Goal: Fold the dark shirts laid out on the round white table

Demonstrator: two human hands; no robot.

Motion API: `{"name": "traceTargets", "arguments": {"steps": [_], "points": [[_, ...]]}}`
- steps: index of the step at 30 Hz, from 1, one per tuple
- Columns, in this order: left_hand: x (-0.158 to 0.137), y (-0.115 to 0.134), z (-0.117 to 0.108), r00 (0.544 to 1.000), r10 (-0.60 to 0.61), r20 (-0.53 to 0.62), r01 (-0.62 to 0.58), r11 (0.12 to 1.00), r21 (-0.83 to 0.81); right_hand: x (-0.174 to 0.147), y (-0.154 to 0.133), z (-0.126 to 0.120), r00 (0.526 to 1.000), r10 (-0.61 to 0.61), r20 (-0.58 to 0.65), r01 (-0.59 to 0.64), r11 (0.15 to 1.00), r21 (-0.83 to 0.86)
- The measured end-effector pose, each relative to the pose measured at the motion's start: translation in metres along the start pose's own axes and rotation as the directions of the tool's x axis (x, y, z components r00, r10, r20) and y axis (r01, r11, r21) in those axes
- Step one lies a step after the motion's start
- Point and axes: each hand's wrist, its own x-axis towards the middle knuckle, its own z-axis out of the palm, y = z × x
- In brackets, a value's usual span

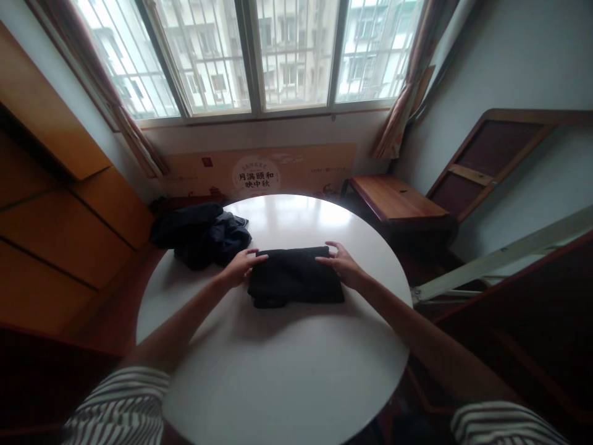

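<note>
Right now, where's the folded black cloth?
In the head view, the folded black cloth lies on the white table between the left hand and right hand, right of the dark pile.

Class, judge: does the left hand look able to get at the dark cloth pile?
Probably yes: the left hand is near the dark cloth pile, nothing visible between them, though it touches the folded black cloth.

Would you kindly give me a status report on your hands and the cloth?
Left fingers, right fingers at far corners of cloth. Cloth folded, on table. Dark pile left, apart from cloth.
</note>
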Motion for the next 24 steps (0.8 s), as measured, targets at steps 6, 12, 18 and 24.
{"name": "traceTargets", "arguments": {"steps": [6, 12, 18, 24], "points": [[0.000, -0.012, -0.014, 0.992, 0.076, 0.104, -0.081, 0.996, 0.042, 0.012, 0.020, -0.015, 0.989, -0.105, 0.108, 0.104, 0.994, 0.020], [0.001, -0.013, -0.025, 0.984, 0.174, 0.024, -0.174, 0.944, 0.280, 0.012, 0.018, -0.029, 0.972, -0.228, 0.051, 0.233, 0.944, -0.233], [-0.031, 0.010, 0.010, 0.625, 0.632, 0.458, -0.734, 0.275, 0.622, -0.001, -0.004, 0.005, 0.695, -0.648, 0.313, 0.598, 0.278, -0.752], [-0.059, -0.040, 0.024, 0.529, 0.310, 0.790, -0.807, -0.103, 0.581, 0.003, 0.025, 0.012, 0.766, -0.303, 0.568, 0.593, -0.010, -0.805]]}}
